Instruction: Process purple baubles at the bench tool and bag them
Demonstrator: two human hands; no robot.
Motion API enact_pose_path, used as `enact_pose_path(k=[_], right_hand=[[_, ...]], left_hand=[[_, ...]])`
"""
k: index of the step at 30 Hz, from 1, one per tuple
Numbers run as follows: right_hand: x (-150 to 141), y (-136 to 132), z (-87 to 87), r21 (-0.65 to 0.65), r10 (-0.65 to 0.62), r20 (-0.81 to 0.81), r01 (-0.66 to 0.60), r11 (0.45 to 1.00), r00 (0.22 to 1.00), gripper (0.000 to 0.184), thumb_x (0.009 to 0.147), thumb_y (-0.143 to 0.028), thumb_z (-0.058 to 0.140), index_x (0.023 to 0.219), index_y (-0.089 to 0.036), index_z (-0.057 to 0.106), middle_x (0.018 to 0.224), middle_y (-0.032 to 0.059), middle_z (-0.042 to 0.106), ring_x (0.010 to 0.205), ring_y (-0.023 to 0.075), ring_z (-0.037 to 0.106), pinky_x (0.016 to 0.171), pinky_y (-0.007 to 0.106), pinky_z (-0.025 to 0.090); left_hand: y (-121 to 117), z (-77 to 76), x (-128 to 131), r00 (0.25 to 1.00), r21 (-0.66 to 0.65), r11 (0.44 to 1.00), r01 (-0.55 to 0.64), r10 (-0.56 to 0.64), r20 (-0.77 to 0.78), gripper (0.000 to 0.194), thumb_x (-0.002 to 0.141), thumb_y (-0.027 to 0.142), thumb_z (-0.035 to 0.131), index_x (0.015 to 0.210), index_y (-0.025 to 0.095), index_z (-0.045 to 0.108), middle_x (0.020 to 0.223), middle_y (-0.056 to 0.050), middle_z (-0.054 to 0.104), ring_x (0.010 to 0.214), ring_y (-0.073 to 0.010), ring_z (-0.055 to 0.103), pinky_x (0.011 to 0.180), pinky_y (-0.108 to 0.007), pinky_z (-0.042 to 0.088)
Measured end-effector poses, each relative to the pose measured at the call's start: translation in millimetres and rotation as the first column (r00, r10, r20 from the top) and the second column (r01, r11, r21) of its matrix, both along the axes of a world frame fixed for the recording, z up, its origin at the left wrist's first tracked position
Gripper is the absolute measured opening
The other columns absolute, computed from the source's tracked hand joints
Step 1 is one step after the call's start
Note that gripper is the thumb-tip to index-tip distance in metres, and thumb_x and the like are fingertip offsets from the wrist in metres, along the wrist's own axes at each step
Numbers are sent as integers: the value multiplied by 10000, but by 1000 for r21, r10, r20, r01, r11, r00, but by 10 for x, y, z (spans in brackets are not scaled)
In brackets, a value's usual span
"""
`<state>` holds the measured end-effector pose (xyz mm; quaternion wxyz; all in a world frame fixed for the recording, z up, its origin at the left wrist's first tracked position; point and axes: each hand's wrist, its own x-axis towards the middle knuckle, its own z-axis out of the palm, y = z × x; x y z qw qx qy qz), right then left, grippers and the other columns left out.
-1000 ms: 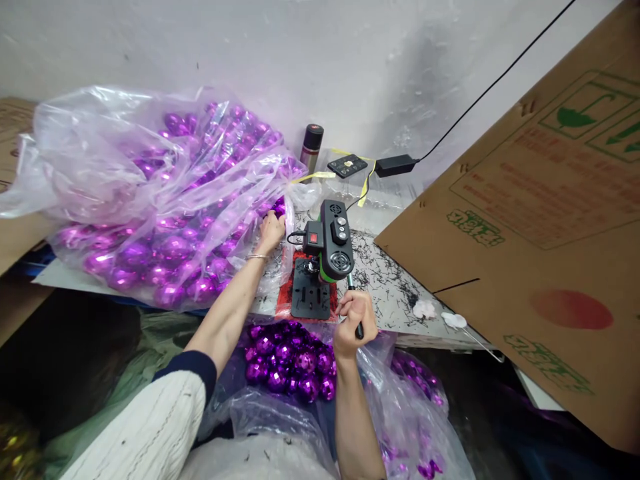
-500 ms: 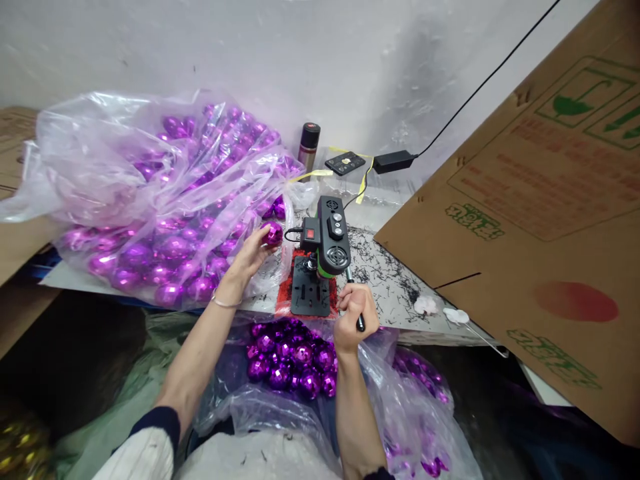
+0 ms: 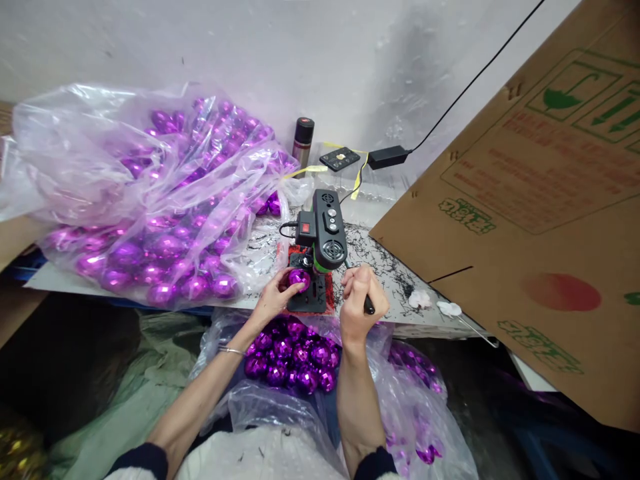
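Note:
A shiny purple faceted ball is pinched in the fingers of my left hand. It is held over the black slotted base plate, at the front of a small black bench machine with round vents and a red switch. My right hand is closed in a fist around the machine's lever handle, whose black end sticks out below the fingers. Whether the ball touches the machine's head cannot be made out.
On the left lies a clear plastic bag of purple balls. Another open bag with balls sits below the table edge. A spray can, a power adapter and a large cardboard box stand around. Black scraps litter the white table.
My left hand has carried the purple ball from beside the bag, right and nearer, to over the base plate. My right hand stays on the lever, and the view has shifted slightly.

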<state>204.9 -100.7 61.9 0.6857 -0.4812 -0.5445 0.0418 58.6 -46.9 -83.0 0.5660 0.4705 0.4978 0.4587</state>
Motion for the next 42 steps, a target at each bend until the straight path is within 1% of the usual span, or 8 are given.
enact_pose_path(k=[4,7,10,13,17,24,27,42], right_hand=[[4,-11,-44,7,-21,24,21,1000,999,486,1115,-310,478,635,-241,461,599,-40,476,613,120,568,614,295,452],[3,-19,-78,10,-34,42,34,999,999,486,1115,-313,471,634,-244,461,593,-40,471,617,126,576,614,298,461],[2,-28,-96,3,-51,47,50,999,998,485,1115,-322,463,635,-248,462,586,-42,459,618,133,577,615,305,467],[7,-42,-115,-2,-47,49,47,999,998,465,1111,-301,466,649,-247,474,598,-40,474,632,137,583,627,310,466],[8,-78,-230,8,-43,69,43,999,997,428,1105,-273,467,679,-243,499,623,-30,511,653,145,597,636,318,464],[-28,-44,-738,127,-58,54,51,991,997,421,1114,-273,420,704,-245,506,699,-22,577,619,128,594,598,305,478],[-30,2,-871,180,-69,53,58,982,996,437,1118,-301,402,694,-250,498,688,-27,556,600,134,576,644,333,518],[-3,60,-974,235,-37,38,27,972,999,432,1123,-294,369,708,-239,477,717,-35,544,603,124,564,670,337,519]], left_hand=[[21,-117,35,965,247,967,67,0,-262,574,848,458,889,1349,223,737,1271,-114,805,1213,-310,748,1121,-494,568],[24,-117,33,900,345,928,142,24,-436,595,867,464,888,1382,219,721,1201,-115,812,1175,-330,754,1092,-507,573],[20,-107,61,849,427,873,237,28,-528,601,888,465,877,1405,218,694,1270,-130,799,1209,-343,747,1097,-506,567],[14,-138,116,835,494,825,274,51,-548,598,915,470,850,1417,199,670,1352,-156,773,1276,-351,724,1118,-507,551],[8,-224,168,829,531,806,261,94,-551,594,940,485,811,1432,195,650,1356,-159,768,1280,-347,721,1111,-509,545],[-2,-275,177,825,538,802,261,104,-555,581,942,464,807,1439,210,647,1340,-154,773,1260,-343,727,1087,-501,549],[-8,-268,177,822,526,810,260,101,-561,576,941,476,807,1434,220,652,1341,-148,771,1263,-344,724,1085,-501,549],[9,-294,190,840,521,816,250,85,-537,577,932,472,825,1422,215,661,1348,-154,773,1276,-350,726,1098,-513,549]])
